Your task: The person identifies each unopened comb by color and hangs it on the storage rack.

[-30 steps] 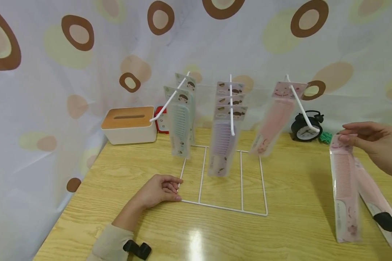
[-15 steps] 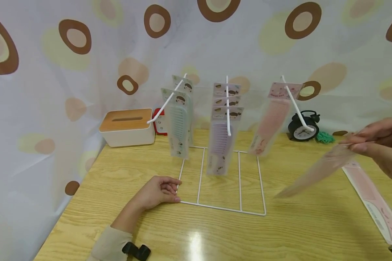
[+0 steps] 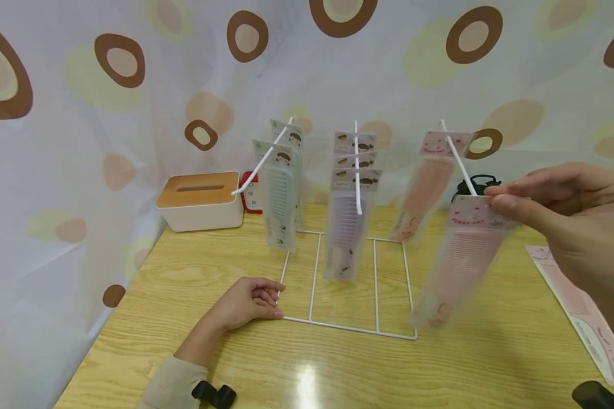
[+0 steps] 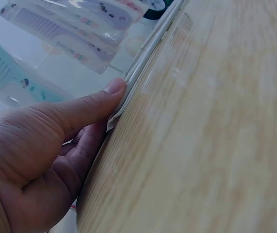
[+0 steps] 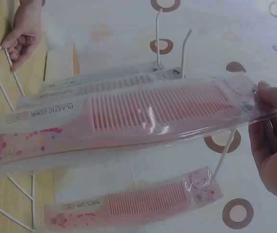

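worktop (image 3: pixel 194 272): light wood, with the spotted curtain running along its back edge.
rack (image 3: pixel 348 326): white wire display stand sitting mid-worktop, base flat on the wood, three hooks angling up toward the camera. Green combs on the left hook, purple ones in the middle, one pink pack already on the right hook.
tissue box (image 3: pixel 200 200): back-left corner of the worktop, wooden lid, not involved.
pink comb (image 3: pixel 463 255): packaged, hanging by its top card from the right hand, dangling just in front of the rack's right hook, tail near the rack's front-right corner. A bit blurry.
spare comb (image 3: pixel 578 307): another pink pack lying flat by the right edge of the worktop.
right hand (image 3: pixel 568 221): thumb and fingers clamped on the header card of the pink comb, wrist up, pack hanging free below.
left hand (image 3: pixel 248 298): resting on the worktop at the rack's front-left corner, fingers curled round the base wire, thumb pressed along it.
doing it well: I'd say line the card's hole up with the tip of the right hook, keep the pack from swinging, and slide it on along the hook's slope. Pinning the base stops the light rack from skating.
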Tool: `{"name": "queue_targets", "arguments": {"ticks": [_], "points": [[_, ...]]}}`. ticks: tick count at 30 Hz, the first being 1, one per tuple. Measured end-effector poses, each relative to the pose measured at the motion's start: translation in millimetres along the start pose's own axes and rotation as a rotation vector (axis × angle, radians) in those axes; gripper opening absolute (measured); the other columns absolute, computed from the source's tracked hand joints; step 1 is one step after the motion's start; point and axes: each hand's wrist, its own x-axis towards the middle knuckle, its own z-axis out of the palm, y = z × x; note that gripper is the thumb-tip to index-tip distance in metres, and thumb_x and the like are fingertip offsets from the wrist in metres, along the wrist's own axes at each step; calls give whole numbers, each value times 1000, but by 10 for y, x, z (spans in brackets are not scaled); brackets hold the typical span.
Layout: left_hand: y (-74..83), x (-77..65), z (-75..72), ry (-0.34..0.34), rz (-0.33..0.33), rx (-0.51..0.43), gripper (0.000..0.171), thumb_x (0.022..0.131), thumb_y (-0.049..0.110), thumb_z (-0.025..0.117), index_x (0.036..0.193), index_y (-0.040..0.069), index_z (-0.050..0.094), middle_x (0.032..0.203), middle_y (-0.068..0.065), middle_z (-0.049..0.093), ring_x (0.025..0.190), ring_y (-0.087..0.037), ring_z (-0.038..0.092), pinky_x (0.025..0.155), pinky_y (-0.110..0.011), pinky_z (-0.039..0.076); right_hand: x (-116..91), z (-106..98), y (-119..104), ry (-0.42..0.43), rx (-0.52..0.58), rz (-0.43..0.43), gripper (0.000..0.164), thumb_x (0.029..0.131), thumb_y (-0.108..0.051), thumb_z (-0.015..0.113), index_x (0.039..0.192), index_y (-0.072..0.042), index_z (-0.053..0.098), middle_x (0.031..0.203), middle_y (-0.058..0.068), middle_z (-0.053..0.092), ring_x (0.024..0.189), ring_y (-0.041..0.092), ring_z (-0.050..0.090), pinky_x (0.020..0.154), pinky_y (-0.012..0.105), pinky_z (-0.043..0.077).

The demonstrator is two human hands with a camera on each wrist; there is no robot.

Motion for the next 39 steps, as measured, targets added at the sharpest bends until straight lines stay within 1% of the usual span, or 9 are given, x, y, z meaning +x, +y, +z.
{"name": "queue_targets", "arguments": {"ticks": [5, 10, 14, 18, 25, 29, 33, 37, 39], "points": [[-1, -4, 7, 1, 0, -6, 50, 80, 3, 83, 125, -7, 63, 96, -13, 64, 81, -15, 65, 73, -21, 58, 5, 35, 24, 88, -164, 135, 20, 85, 26, 58, 104, 21, 62, 95, 15, 77, 91, 21, 75, 81, 21, 59], [-5, -2, 2, 3, 5, 2, 50, 80, 4, 83, 125, -6, 64, 96, -13, 64, 81, -15, 64, 73, -21, 58, 43, -22, 89, 143, -244, 263, 22, 86, 16, 66, 107, 10, 66, 98, 7, 78, 91, 13, 75, 77, 15, 57], [-27, 5, 2, 1, 7, 7, 51, 80, 4, 83, 125, -6, 63, 96, -12, 64, 82, -15, 65, 73, -21, 58, 118, -65, 166, 185, -267, 295, 26, 85, 11, 71, 110, 6, 67, 99, 3, 78, 87, 11, 74, 75, 14, 57], [-41, 12, -2, 1, 14, 3, 51, 80, 4, 83, 125, -7, 63, 96, -12, 64, 82, -15, 65, 73, -21, 58, 192, -124, 236, 206, -231, 300, 29, 84, 10, 72, 112, 5, 66, 101, 3, 77, 87, 11, 74, 76, 15, 57], [-34, 11, -3, 0, 13, 8, 51, 79, 5, 83, 125, -6, 64, 95, -12, 65, 81, -15, 64, 73, -21, 58, 247, -286, 331, 256, -238, 334, 28, 85, 5, 73, 112, 0, 67, 99, 0, 76, 89, 8, 74, 79, 14, 57], [-25, -4, 5, -5, 5, 0, 51, 80, 4, 83, 125, -6, 64, 96, -13, 65, 81, -15, 65, 73, -21, 58, 237, -399, 362, 262, -212, 347, 30, 85, 4, 73, 114, -1, 67, 100, 1, 76, 90, 8, 74, 80, 15, 57], [-27, -12, -4, 1, -3, -3, 51, 79, 4, 83, 126, -6, 63, 97, -13, 64, 82, -15, 65, 73, -21, 58, 210, -560, 383, 225, -177, 360, 36, 86, 8, 71, 121, 1, 64, 104, 3, 76, 93, 9, 74, 80, 17, 57], [-31, -2, -10, 3, -3, 6, 51, 79, 4, 84, 125, -6, 64, 96, -13, 64, 82, -15, 64, 73, -21, 58, 149, -788, 421, 181, -293, 438, 39, 89, 4, 70, 126, -4, 64, 105, -3, 77, 93, 5, 73, 73, 11, 56], [-34, 6, -5, 0, 2, 14, 51, 79, 5, 84, 125, -6, 64, 96, -13, 64, 82, -15, 64, 73, -21, 58, 96, -916, 448, 144, -455, 497, 40, 91, -2, 70, 130, -8, 63, 105, -9, 76, 94, -1, 71, 72, 9, 55]]}}
